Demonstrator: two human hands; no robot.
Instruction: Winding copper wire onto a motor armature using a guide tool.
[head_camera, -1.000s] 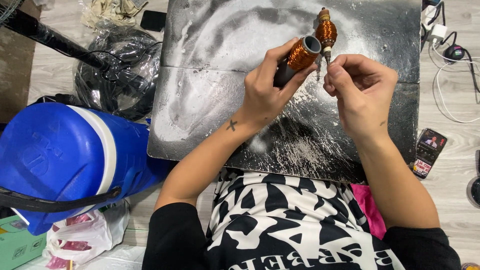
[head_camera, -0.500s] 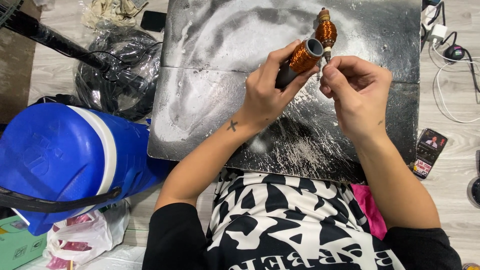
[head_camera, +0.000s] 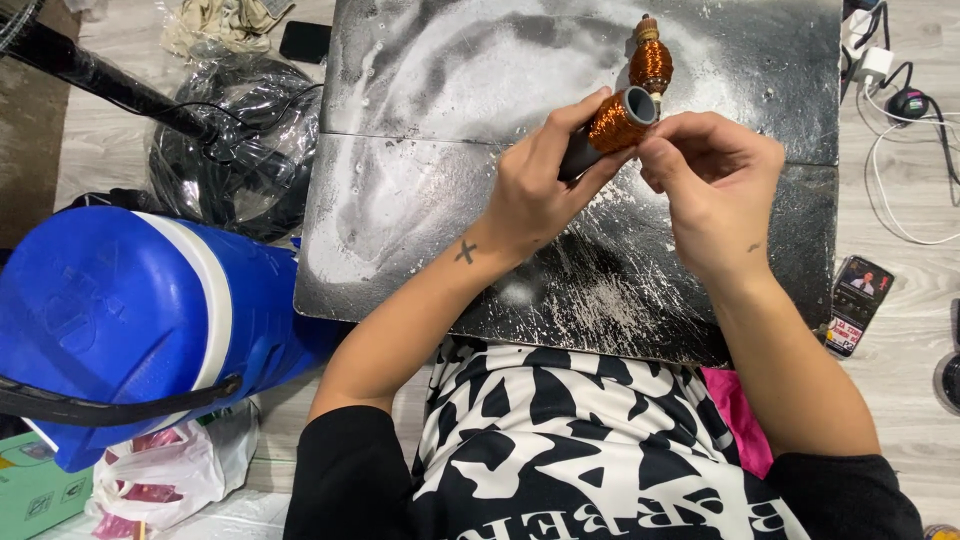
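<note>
My left hand (head_camera: 535, 185) grips a grey tube wound with orange copper wire (head_camera: 618, 122), held tilted above a dark metal board (head_camera: 420, 190) dusted with white powder. My right hand (head_camera: 710, 185) is next to the tube's open end, its fingertips pinched together there, probably on the thin wire, which is too fine to make out. A second copper-wound spool with a brass top (head_camera: 650, 62) stands just beyond the tube, partly hidden by it.
A blue and white cooler (head_camera: 130, 320) lies at my left. Black cables in clear plastic (head_camera: 230, 140) sit beyond it. A phone (head_camera: 858, 300) rests right of the board, with white cords and a plug (head_camera: 900, 100) farther back. A plastic bag (head_camera: 170, 475) lies bottom left.
Both hands and the tube have hardly moved. My right fingertips have closed in a little toward the tube's open end.
</note>
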